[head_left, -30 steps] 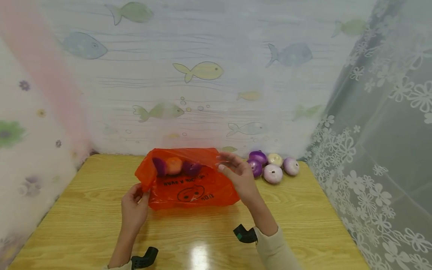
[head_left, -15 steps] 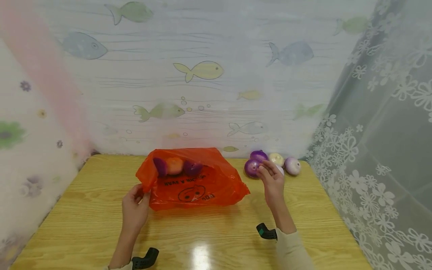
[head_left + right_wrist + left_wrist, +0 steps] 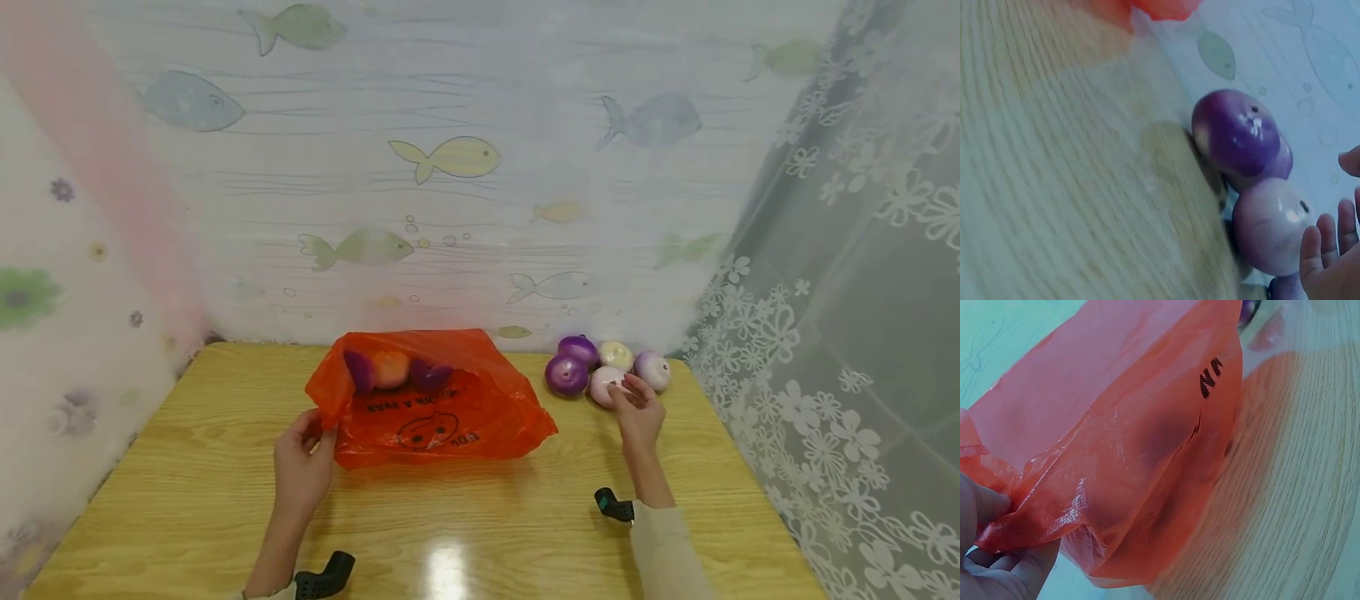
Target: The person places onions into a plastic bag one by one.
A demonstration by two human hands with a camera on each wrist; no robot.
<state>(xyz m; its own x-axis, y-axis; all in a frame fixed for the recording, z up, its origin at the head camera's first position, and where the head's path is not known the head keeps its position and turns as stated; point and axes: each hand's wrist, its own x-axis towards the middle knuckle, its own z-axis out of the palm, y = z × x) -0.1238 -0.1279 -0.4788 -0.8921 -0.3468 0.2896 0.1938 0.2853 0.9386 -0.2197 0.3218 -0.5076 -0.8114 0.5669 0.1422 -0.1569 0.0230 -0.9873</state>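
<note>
My left hand (image 3: 303, 458) pinches the rim of an orange-red plastic bag (image 3: 442, 421) at its left corner, thumb on one side and fingers on the other. The bag lies on its side with its mouth held up, and black lettering marks its front. Within its mouth are two purple onions (image 3: 432, 375) and an orange-looking round one (image 3: 390, 368). My right hand (image 3: 641, 417) is at the pale lilac onion (image 3: 602, 385), fingertips over its right side. In the right wrist view the right hand's fingers (image 3: 1329, 240) are loosely extended beside that onion.
Around the pale lilac onion stand two purple onions (image 3: 566, 375), a cream onion (image 3: 616, 356) and another lilac one (image 3: 652, 370), close to the table's back edge. A wall covering with fish drawings rises behind the wooden table (image 3: 187, 483). A lace curtain (image 3: 825, 442) hangs at the right.
My right hand has left the bag's right side and moved right to the pale lilac onion. The bag's right end has sagged outward. My left hand keeps its grip on the rim.
</note>
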